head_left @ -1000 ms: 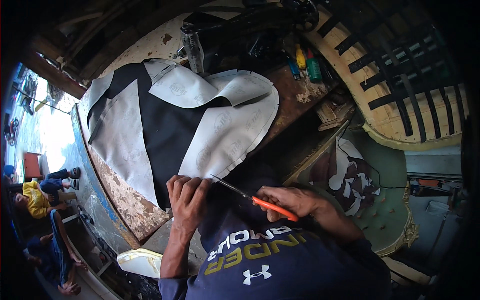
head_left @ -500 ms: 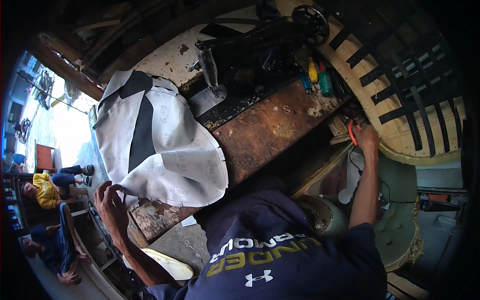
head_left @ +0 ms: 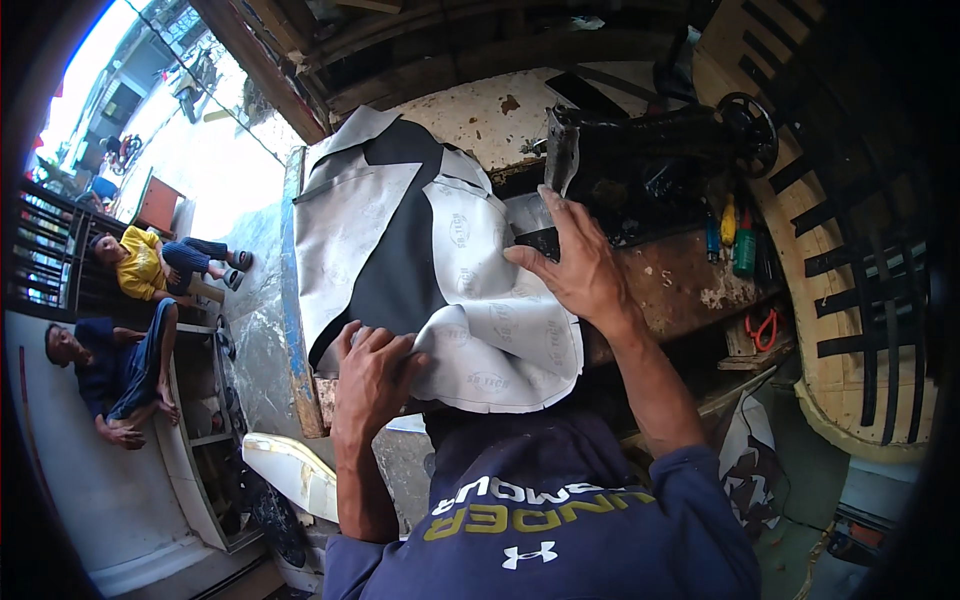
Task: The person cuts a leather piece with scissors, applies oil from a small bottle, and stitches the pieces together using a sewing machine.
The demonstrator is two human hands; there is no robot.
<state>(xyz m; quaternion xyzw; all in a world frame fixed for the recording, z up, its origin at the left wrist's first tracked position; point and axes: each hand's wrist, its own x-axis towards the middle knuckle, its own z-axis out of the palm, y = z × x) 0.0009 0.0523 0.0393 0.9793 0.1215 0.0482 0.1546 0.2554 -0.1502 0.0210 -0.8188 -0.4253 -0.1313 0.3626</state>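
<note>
A piece of upholstery material [head_left: 400, 240], pale on its printed backing and black on its face, lies partly folded on the worn sewing table [head_left: 660, 275]. My left hand [head_left: 372, 375] is closed on its near edge, fingers curled over it. My right hand [head_left: 580, 260] is open above the right part of the material, thumb and fingers apart, with nothing in it. Just beyond its fingertips stands the needle end of a black sewing machine [head_left: 630, 150]. Orange-handled scissors [head_left: 763, 330], their blades hidden, rest in an open space under the table's right end.
A yellow-capped bottle [head_left: 728, 222] and a green bottle [head_left: 744, 250] are beside the machine. A curved wooden frame with black webbing [head_left: 850, 290] stands at the right. Two people [head_left: 130, 365] sit at the far left. A pale padded piece [head_left: 290, 475] lies below the table's left end.
My right hand has let go of the orange-handled scissors and moved left over the material. My left hand has closed on the near edge. The view has swung left.
</note>
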